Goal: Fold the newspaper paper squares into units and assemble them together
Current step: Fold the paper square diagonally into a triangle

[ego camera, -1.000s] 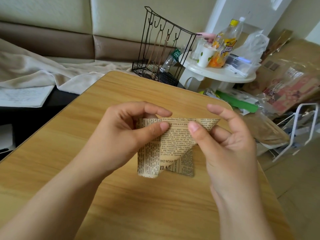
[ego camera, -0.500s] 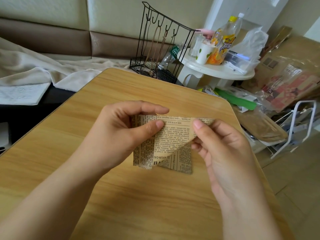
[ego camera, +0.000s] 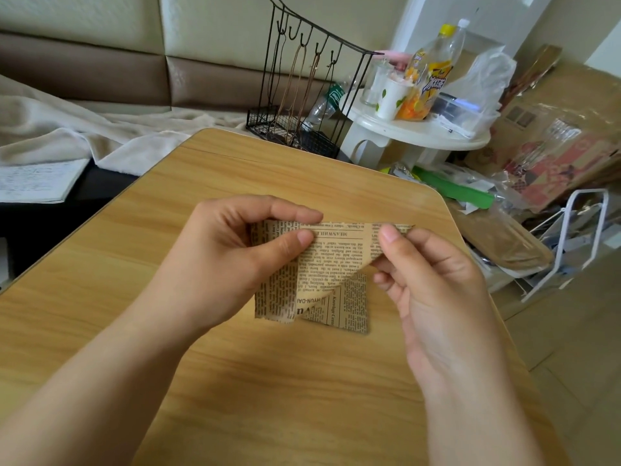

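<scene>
A tan newspaper-print paper square [ego camera: 322, 264] is held just above the wooden table [ego camera: 235, 381], one corner folded over toward me so a triangular flap lies on its front. My left hand [ego camera: 232, 257] pinches the top left part of the paper between thumb and forefinger. My right hand [ego camera: 430, 274] pinches the top right corner of the flap with thumb and forefinger. The paper's lower edge hangs close to the tabletop. The left part of the paper is hidden behind my left hand.
Beyond the table's far edge stands a black wire rack [ego camera: 302, 92]. A white round side table [ego camera: 416, 132] carries a bottle, a cup and a plastic bag. Boxes and clutter [ego camera: 537, 163] fill the floor on the right. A beige blanket [ego camera: 84, 136] lies at left.
My right forefinger has curled down from a raised pose and now pinches the flap's top right corner. The left hand keeps its grip. The paper has hardly moved.
</scene>
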### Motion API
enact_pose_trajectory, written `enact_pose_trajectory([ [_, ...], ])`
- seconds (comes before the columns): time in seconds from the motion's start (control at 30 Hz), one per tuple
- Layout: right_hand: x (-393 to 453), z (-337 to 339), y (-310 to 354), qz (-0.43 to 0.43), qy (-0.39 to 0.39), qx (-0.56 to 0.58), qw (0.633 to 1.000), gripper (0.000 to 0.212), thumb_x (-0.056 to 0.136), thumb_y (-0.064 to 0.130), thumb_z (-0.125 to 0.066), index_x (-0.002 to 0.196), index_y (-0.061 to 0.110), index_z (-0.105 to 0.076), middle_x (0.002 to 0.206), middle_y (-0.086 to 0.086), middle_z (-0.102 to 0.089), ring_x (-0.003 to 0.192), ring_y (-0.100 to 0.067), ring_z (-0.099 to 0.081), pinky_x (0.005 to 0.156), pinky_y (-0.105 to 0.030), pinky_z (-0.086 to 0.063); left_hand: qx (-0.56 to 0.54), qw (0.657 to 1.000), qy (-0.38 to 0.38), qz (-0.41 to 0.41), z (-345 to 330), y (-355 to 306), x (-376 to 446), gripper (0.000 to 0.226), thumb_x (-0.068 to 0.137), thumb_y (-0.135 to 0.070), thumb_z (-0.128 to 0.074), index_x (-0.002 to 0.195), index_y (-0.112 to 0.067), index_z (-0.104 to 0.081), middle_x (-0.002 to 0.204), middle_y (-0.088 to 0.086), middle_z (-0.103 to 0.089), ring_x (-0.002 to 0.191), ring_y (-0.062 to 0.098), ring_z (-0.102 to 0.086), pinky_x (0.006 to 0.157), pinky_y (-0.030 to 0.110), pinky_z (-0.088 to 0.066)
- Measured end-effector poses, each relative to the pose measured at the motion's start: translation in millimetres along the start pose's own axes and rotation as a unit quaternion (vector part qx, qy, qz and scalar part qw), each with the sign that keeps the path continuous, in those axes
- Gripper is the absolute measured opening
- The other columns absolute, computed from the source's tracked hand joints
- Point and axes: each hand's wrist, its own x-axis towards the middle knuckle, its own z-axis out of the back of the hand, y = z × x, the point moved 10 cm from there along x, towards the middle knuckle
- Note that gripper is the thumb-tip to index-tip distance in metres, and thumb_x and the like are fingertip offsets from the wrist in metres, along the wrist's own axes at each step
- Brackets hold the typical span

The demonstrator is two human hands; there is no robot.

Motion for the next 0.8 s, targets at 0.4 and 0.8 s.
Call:
enact_pose_trajectory([
  [0.4,0.3,8.5,2.6,0.012,-0.027,0.021,0.999,0.003,0.063,0.029,-0.07,0.062,0.026,-0.072,0.067,0.007,-0.066,0.068,-0.007,-0.058,0.066,-0.026,-0.04,0.015,1.0,-0.022,-0.004,1.3,2.7,0.8,0.017,0.068,-0.016,-0.069,0.082,-0.024,-0.075,0.079,-0.011,-0.074,0.072,-0.001,-0.066,0.064,0.01,-0.049],
  [0.8,1.1,8.7,-5.3,-0.02,-0.042,0.049,0.998,0.014,0.084,0.022,-0.066,0.073,0.021,-0.074,0.084,0.003,-0.07,0.074,-0.011,-0.057,0.068,-0.029,-0.042,-0.004,1.0,-0.028,0.011,0.8,4.4,1.0,0.021,0.068,-0.016,-0.069,0.084,-0.027,-0.074,0.077,-0.007,-0.074,0.069,0.001,-0.066,0.061,0.012,-0.05],
])
